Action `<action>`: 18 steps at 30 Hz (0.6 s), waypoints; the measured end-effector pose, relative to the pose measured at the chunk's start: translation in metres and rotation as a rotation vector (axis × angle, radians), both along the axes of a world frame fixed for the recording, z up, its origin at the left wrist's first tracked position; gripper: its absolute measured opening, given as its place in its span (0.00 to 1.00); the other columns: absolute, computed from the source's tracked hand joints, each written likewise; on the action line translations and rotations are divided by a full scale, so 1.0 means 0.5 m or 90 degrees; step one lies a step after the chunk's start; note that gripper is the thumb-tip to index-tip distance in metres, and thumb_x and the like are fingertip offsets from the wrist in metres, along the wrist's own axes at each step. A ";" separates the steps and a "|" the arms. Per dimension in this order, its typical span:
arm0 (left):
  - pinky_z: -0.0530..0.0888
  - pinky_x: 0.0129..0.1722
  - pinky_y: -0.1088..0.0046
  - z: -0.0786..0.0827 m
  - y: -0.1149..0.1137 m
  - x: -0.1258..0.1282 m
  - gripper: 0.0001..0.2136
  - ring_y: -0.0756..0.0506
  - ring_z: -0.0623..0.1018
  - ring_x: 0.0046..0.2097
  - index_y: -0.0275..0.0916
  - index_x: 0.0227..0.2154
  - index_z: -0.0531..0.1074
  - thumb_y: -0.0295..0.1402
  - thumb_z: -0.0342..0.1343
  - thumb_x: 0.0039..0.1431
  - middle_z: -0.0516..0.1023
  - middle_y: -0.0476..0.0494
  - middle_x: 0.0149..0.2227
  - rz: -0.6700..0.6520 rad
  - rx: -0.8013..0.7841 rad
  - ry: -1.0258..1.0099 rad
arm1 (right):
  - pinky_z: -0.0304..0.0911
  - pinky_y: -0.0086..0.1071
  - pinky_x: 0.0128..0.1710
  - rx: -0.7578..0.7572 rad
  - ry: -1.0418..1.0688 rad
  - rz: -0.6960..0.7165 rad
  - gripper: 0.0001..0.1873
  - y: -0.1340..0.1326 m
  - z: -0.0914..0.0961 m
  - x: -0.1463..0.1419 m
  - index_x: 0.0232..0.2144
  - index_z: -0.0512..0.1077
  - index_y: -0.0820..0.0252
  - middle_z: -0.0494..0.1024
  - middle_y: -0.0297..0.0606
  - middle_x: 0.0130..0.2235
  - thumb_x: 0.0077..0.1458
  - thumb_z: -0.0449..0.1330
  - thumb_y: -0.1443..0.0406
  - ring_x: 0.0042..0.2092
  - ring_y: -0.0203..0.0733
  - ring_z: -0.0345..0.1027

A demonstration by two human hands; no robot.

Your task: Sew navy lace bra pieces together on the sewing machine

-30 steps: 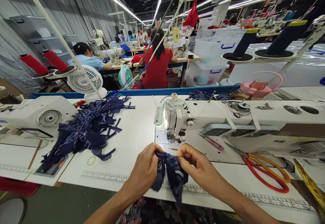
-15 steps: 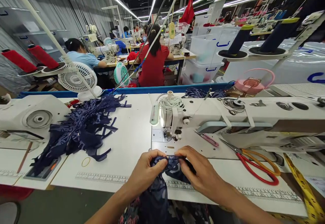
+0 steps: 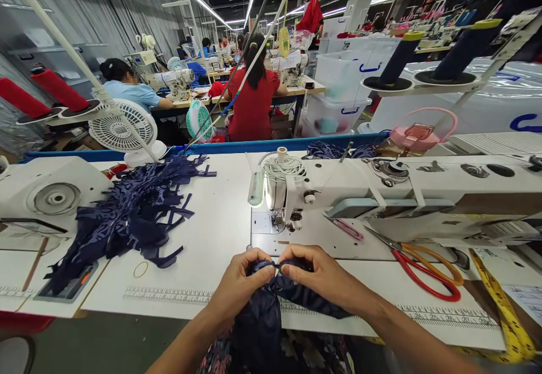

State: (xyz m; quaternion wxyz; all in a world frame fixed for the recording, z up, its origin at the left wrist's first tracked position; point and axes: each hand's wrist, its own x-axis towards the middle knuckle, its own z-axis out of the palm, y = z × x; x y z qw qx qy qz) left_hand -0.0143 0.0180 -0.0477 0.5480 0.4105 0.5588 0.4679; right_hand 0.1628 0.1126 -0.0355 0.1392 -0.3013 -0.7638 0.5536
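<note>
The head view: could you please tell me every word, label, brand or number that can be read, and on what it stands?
No text reads with certainty.
Ruler scale along the table edge: numbers too small.
Yellow tape measure: markings too blurred.
Printed sheet at the picture's right edge: too small.
White paper by the background sewing machine: too blurred.

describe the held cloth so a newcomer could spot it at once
Find the near sewing machine on the right. In front of its left end, the left hand and right hand pinch a navy cloth hanging below them. Unlike the navy pile farther left, it is held.
</note>
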 end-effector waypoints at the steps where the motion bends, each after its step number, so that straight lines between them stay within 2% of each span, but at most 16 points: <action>1: 0.61 0.32 0.78 0.000 0.000 -0.001 0.12 0.51 0.63 0.32 0.36 0.31 0.72 0.41 0.61 0.54 0.66 0.51 0.28 -0.001 -0.006 -0.015 | 0.54 0.28 0.32 -0.006 0.000 0.001 0.07 0.001 0.001 -0.001 0.32 0.72 0.56 0.68 0.28 0.29 0.58 0.57 0.61 0.33 0.35 0.59; 6: 0.61 0.31 0.77 0.001 0.006 -0.025 0.10 0.51 0.65 0.31 0.35 0.30 0.72 0.38 0.60 0.53 0.67 0.51 0.27 0.012 -0.008 -0.023 | 0.60 0.29 0.34 0.038 -0.008 -0.012 0.10 0.003 -0.024 -0.021 0.33 0.72 0.56 0.72 0.31 0.31 0.60 0.55 0.58 0.35 0.38 0.65; 9: 0.62 0.30 0.77 0.004 0.033 -0.071 0.09 0.51 0.67 0.29 0.34 0.29 0.73 0.36 0.59 0.52 0.69 0.50 0.26 0.049 0.022 0.099 | 0.66 0.32 0.42 0.154 0.007 -0.045 0.14 0.011 -0.067 -0.034 0.38 0.73 0.54 0.76 0.35 0.38 0.59 0.55 0.53 0.41 0.42 0.71; 11: 0.64 0.31 0.77 0.003 0.064 -0.124 0.08 0.51 0.69 0.30 0.34 0.29 0.74 0.35 0.58 0.52 0.71 0.49 0.27 0.104 0.054 0.204 | 0.69 0.32 0.44 0.220 -0.002 -0.088 0.18 0.022 -0.102 -0.041 0.46 0.72 0.51 0.76 0.37 0.46 0.58 0.56 0.51 0.47 0.45 0.72; 13: 0.67 0.34 0.77 -0.001 0.097 -0.192 0.08 0.50 0.71 0.32 0.34 0.31 0.75 0.34 0.58 0.53 0.74 0.48 0.29 0.182 0.070 0.276 | 0.72 0.31 0.41 0.245 -0.018 -0.112 0.22 0.034 -0.136 -0.048 0.50 0.70 0.49 0.75 0.39 0.51 0.57 0.57 0.49 0.50 0.47 0.72; 15: 0.68 0.37 0.75 -0.009 0.123 -0.263 0.09 0.49 0.73 0.35 0.35 0.36 0.76 0.34 0.57 0.55 0.75 0.47 0.31 0.270 0.073 0.360 | 0.74 0.28 0.34 0.261 -0.024 -0.118 0.23 0.042 -0.162 -0.055 0.51 0.70 0.49 0.74 0.41 0.52 0.56 0.56 0.48 0.49 0.48 0.73; 18: 0.69 0.45 0.73 -0.018 0.138 -0.355 0.16 0.46 0.74 0.44 0.37 0.46 0.74 0.33 0.61 0.54 0.75 0.44 0.41 0.381 0.072 0.492 | 0.73 0.26 0.27 0.309 -0.007 -0.103 0.22 0.044 -0.187 -0.062 0.48 0.71 0.50 0.75 0.42 0.50 0.56 0.56 0.49 0.47 0.48 0.75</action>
